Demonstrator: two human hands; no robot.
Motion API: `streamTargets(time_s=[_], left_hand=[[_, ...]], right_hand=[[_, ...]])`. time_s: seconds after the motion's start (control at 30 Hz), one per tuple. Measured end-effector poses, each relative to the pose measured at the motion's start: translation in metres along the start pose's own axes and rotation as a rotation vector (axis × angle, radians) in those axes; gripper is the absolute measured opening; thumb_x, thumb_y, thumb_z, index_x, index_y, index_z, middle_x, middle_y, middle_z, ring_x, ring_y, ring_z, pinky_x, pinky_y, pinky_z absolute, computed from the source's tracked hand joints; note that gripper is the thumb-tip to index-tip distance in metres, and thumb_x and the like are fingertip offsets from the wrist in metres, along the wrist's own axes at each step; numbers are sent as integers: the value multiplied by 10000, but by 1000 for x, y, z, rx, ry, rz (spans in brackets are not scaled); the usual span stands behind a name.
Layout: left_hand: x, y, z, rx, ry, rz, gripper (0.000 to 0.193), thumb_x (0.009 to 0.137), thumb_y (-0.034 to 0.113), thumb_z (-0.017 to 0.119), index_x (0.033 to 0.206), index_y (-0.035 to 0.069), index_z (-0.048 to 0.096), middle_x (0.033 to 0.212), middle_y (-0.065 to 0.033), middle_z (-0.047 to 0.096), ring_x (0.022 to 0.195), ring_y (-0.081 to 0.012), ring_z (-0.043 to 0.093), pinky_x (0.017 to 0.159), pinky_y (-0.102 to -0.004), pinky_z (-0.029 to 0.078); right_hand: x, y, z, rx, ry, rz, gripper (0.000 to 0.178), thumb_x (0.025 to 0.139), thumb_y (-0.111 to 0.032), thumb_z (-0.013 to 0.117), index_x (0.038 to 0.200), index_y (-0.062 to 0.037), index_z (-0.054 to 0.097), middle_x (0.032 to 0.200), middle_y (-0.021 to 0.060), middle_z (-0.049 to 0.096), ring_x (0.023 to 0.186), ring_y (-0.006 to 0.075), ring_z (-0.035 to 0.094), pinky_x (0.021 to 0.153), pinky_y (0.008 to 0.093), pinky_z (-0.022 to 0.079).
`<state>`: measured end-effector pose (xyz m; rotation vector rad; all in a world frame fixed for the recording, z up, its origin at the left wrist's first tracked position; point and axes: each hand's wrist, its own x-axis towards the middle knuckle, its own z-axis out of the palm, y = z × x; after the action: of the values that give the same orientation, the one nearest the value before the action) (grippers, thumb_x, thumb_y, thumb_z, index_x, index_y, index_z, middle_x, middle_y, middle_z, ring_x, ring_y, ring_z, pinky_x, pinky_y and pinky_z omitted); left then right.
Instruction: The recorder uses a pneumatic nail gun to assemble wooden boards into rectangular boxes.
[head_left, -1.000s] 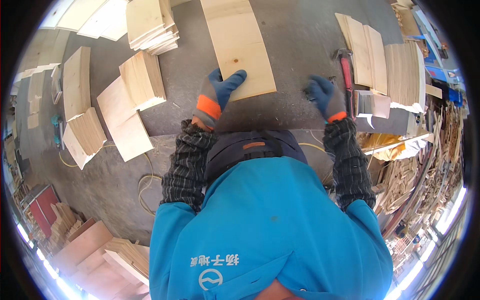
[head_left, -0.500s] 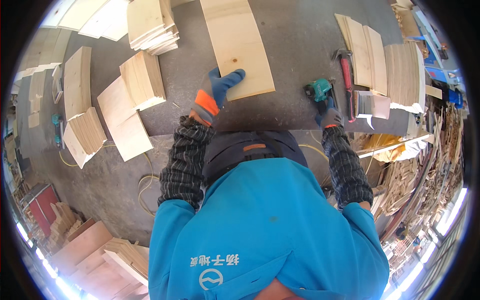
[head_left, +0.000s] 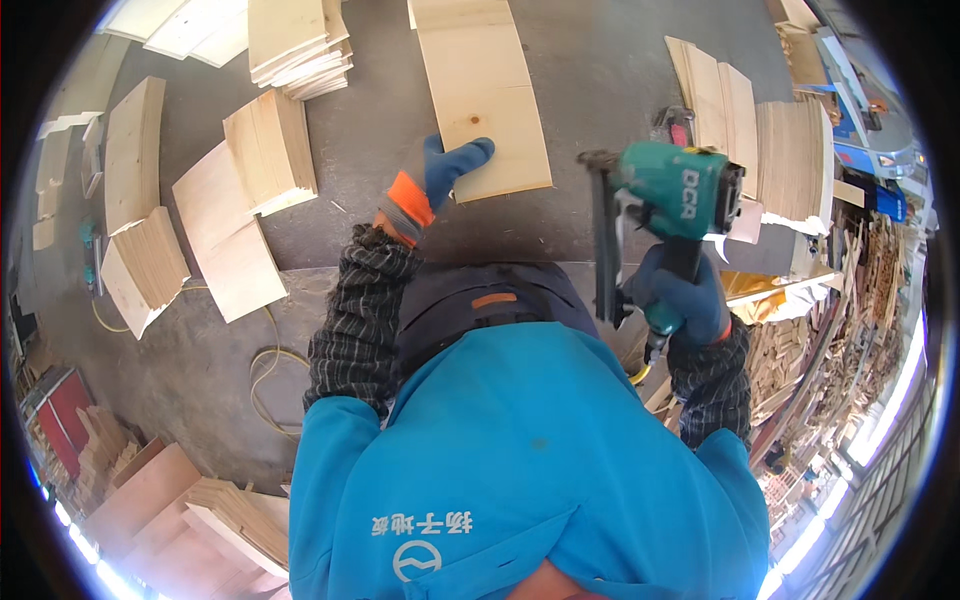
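Observation:
A long pale plywood panel [head_left: 480,90] lies on the grey worktable [head_left: 600,80] in front of me. My left hand [head_left: 440,180], in a blue glove with an orange cuff, rests flat on the near corner of that panel. My right hand [head_left: 685,300], also blue-gloved, grips the handle of a green nail gun [head_left: 670,190] and holds it raised above the table's right side, its dark magazine hanging down at the left.
Stacks of plywood pieces [head_left: 275,145] stand at the left and stacked boards [head_left: 760,130] at the right of the table. A yellow hose [head_left: 265,365] coils on the floor. Wood offcuts [head_left: 850,340] pile up along the right.
My right hand took hold of the green nail gun at the right of the table and lifted it up toward me. The left hand stayed on the panel.

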<state>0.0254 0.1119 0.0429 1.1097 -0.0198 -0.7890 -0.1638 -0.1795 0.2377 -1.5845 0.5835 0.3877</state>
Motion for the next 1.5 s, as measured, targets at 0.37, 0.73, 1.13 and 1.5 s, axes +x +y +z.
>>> streamTargets(time_s=[0.37,0.73,1.13,1.5], left_hand=[[-2,6,-1,88,-15,14,458,1026,246,726,1375,-46,678,1244,-126,759,1084,-203,731,956,-349,580],[-3,3,-1,60,-13,-17,455,1018,260,727,1350,-49,694,1199,-118,771,1055,-195,737,942,-339,581],[-2,5,0,73,-34,-10,446,1033,259,714,1353,-50,690,1213,-127,769,1045,-202,744,942,-337,583],[-31,11,0,172,190,195,664,930,356,842,1419,-49,648,1221,-188,774,1075,-226,756,879,-369,608]], right_hand=[[-11,-29,58,-159,0,143,707,834,-143,686,1490,90,559,771,53,666,711,134,661,687,286,517],[-10,-19,64,-226,65,172,661,854,-191,664,1444,100,588,763,59,673,686,136,644,664,297,515],[-11,-25,72,-199,72,132,647,863,-215,662,1429,92,594,762,66,671,692,143,644,663,299,502],[-32,-34,59,-116,164,78,178,858,-135,719,959,2,667,781,65,697,707,146,659,664,306,518]])
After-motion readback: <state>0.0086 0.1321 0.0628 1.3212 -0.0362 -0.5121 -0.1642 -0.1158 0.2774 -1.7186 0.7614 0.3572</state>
